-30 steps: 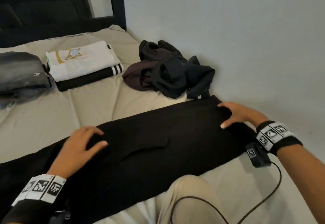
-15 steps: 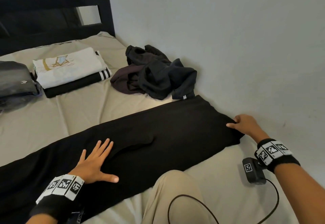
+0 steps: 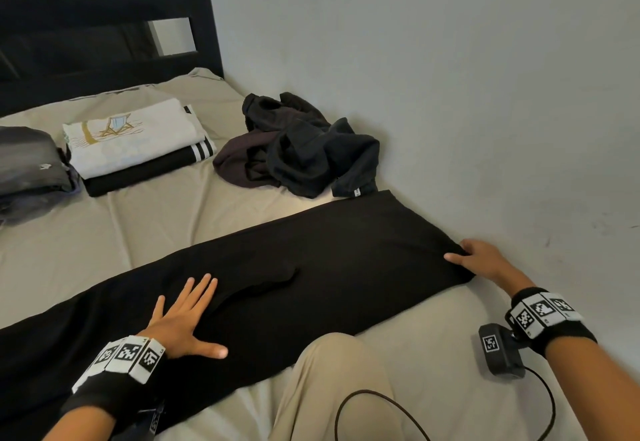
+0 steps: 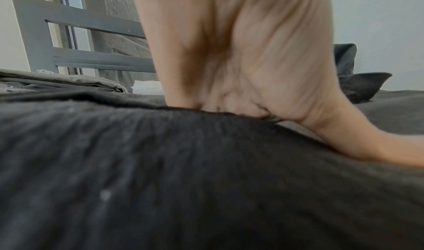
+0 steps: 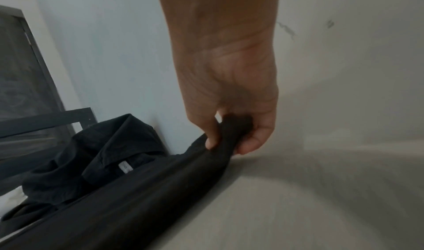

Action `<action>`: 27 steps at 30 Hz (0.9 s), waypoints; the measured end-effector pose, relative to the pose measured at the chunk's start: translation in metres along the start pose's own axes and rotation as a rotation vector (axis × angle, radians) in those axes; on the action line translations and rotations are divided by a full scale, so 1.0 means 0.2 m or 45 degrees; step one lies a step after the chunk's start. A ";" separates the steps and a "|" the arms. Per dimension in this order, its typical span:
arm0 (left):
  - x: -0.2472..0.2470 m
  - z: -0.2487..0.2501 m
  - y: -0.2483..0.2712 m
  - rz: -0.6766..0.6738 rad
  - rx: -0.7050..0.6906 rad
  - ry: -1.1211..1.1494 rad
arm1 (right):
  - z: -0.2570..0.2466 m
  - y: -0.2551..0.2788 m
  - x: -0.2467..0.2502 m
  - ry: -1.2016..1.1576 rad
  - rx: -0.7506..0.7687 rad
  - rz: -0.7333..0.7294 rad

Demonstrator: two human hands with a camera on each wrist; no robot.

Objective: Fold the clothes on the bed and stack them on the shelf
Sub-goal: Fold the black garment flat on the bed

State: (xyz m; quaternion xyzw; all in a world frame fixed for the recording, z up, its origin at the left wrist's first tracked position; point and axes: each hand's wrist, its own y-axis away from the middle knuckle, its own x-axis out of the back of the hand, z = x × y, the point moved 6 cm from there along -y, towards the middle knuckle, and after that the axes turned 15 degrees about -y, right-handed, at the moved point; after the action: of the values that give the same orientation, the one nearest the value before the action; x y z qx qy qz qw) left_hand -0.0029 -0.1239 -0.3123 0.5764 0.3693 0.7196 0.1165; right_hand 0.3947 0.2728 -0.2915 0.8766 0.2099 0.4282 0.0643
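Beige bed (image 3: 145, 233): left hand (image 3: 180, 319) flat on black garment (image 3: 311, 267), right hand (image 3: 485, 260) pinching its corner.

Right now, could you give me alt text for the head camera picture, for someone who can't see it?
A person kneeling on a beige bed presses the flat left hand on a long black garment while the right hand pinches its far end by the wall. Behind lie a crumpled dark pile and a folded stack topped by a white shirt.
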 end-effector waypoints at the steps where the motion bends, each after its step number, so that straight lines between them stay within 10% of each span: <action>1: 0.00 0.00 0.00 0.003 -0.001 0.000 | -0.01 0.00 0.02 -0.006 0.031 0.026; 6: -0.01 -0.01 -0.02 0.000 0.003 -0.008 | -0.05 0.03 0.01 0.477 -0.088 0.053; 10: -0.02 -0.02 -0.03 0.008 0.013 -0.005 | -0.32 -0.01 -0.02 0.737 0.181 0.226; 19: -0.03 -0.02 -0.07 -0.006 0.066 -0.025 | -0.60 -0.39 -0.29 -0.240 -0.130 -0.180; 27: -0.05 -0.03 -0.11 -0.039 0.086 -0.016 | -0.65 -0.48 -0.34 -0.076 0.266 0.249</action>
State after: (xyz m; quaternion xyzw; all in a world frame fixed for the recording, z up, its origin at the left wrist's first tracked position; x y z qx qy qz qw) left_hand -0.0116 -0.1165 -0.3356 0.5789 0.4014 0.7012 0.1102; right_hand 0.2275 0.3219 -0.2875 0.9072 0.1650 0.3819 -0.0632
